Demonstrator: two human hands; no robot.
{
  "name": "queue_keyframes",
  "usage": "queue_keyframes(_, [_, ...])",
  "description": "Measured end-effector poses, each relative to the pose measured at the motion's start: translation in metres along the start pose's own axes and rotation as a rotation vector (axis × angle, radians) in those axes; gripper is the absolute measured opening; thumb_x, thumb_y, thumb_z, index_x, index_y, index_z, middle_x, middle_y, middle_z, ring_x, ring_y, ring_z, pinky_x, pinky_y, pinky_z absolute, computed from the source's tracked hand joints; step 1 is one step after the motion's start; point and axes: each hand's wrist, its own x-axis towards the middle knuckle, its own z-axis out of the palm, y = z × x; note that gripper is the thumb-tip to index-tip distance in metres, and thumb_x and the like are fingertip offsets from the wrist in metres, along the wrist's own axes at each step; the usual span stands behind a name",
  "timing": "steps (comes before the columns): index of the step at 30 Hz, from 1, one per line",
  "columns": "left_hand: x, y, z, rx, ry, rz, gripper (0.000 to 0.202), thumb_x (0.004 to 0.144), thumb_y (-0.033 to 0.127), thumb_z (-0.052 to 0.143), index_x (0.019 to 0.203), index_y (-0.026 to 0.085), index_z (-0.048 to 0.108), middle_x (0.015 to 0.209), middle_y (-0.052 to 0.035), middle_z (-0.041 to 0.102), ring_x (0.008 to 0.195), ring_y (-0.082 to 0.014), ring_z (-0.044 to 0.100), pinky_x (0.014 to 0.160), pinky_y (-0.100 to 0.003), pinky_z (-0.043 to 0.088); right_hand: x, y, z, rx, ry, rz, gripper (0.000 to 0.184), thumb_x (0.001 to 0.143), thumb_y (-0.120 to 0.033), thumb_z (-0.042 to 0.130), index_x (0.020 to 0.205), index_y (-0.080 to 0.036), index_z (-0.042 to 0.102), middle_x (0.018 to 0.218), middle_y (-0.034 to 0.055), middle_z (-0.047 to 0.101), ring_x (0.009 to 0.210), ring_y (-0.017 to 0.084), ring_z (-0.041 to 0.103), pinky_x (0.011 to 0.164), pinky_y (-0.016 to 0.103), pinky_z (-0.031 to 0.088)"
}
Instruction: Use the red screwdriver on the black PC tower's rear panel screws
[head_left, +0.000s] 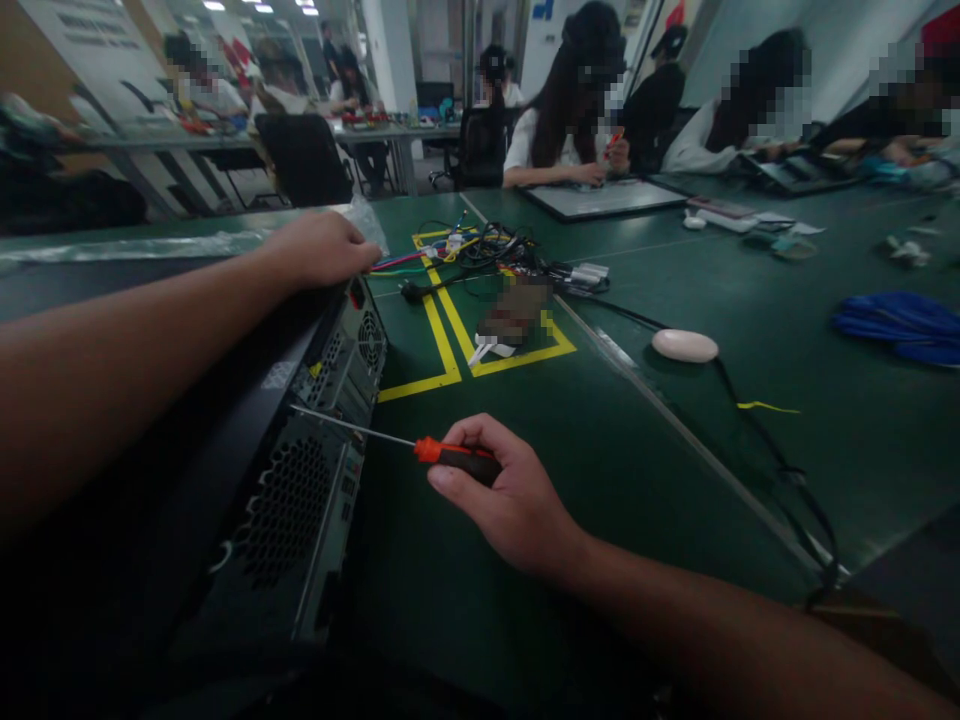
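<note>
A black desktop computer case (255, 400) lies at the left with its metal rear panel turned toward the right. My left hand (322, 248) is closed over the case's far rear corner; some of its fingers are hidden. In my right hand (517, 490) is a screwdriver (457, 455) with an orange and black handle, gripped between thumb and fingers. Its long thin shaft points left, and the tip meets the edge of the rear panel above the honeycomb vent (289, 510). Whether the tip sits in a screw is too small to tell.
Tangled cables (495, 250) lie beyond the case on the green table (600, 600), near yellow tape marks (517, 366). A blurred-out object (514, 312) lies within the tape. To the right are a pale oval object (684, 346), a black cable and blue cloth (900, 325). People sit across the table.
</note>
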Motion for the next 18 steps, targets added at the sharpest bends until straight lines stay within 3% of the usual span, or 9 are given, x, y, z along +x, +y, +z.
queue_keyframes(10, [-0.0044,0.0058,-0.0023,-0.027,-0.074,-0.087,0.071,0.094,0.055,0.03,0.125,0.007,0.074,0.127,-0.0148,0.064,0.127,-0.0367,0.055,0.11,-0.047,0.039,-0.0003,0.0006,-0.0005,0.036,0.025,-0.028,0.014,0.087,-0.028,0.076,0.094,-0.021,0.065,0.077,-0.0049,0.057,0.067,0.012,0.051,0.063,0.026,0.039])
queue_keyframes(15, [-0.0021,0.0041,-0.0024,0.018,-0.08,-0.084,0.071,0.093,0.057,0.03,0.122,0.01,0.075,0.118,-0.015,0.067,0.121,-0.0364,0.059,0.105,-0.047,0.043,0.0011,-0.0004,-0.0025,-0.041,0.053,-0.034,0.014,0.092,-0.034,0.072,0.094,-0.02,0.071,0.085,-0.0007,0.062,0.075,0.014,0.055,0.069,0.028,0.042])
queue_keyframes(18, [-0.0017,0.0044,-0.002,0.025,-0.065,-0.095,0.07,0.091,0.057,0.032,0.12,0.01,0.076,0.116,-0.0166,0.068,0.118,-0.0378,0.061,0.103,-0.049,0.045,0.0009,-0.0014,-0.0018,-0.072,0.004,-0.053,0.027,0.1,-0.037,0.06,0.081,-0.019,0.067,0.075,-0.0021,0.054,0.07,0.013,0.051,0.067,0.028,0.04])
